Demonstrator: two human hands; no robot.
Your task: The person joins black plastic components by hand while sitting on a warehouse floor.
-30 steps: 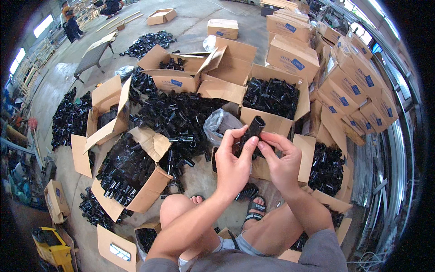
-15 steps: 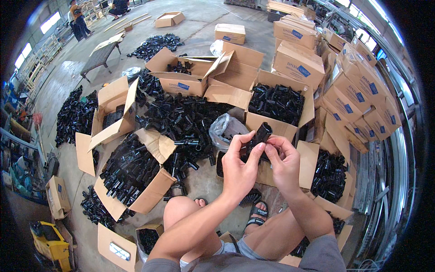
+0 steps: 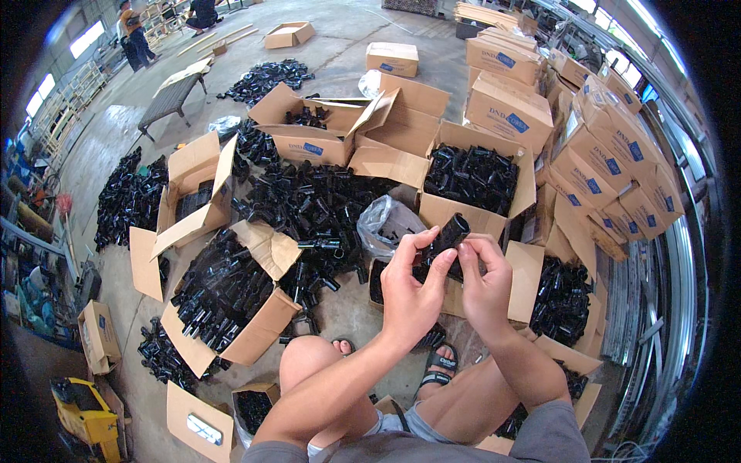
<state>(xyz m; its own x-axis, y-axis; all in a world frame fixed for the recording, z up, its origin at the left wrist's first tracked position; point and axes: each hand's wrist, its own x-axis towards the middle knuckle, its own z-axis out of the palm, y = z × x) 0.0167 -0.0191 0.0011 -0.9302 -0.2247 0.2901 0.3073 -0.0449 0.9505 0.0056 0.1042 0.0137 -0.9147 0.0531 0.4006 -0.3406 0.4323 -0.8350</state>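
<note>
A short black tubular fitting (image 3: 454,231) is held up before me, tilted with its open round end upward and to the right. My left hand (image 3: 414,276) is closed on its left and lower side, thumb and forefinger gripping it. My right hand (image 3: 486,279) pinches its right side with thumb and curled fingers. The fitting's lower part is hidden behind my fingers. Just behind my left hand sits a clear plastic bag (image 3: 380,218). Beyond the hands stands an open carton (image 3: 455,210) filled with similar black pieces.
Black fittings lie in a large heap (image 3: 305,202) on the floor. Another open carton (image 3: 248,344) full of them is at left. Closed cartons (image 3: 505,104) are stacked at the right, beside long metal profiles (image 3: 644,309). Two people (image 3: 135,35) are far off at upper left.
The fitting has tilted and shifted slightly right, showing its open end more. My right fingers have moved a little lower along its side. Both hands keep hold.
</note>
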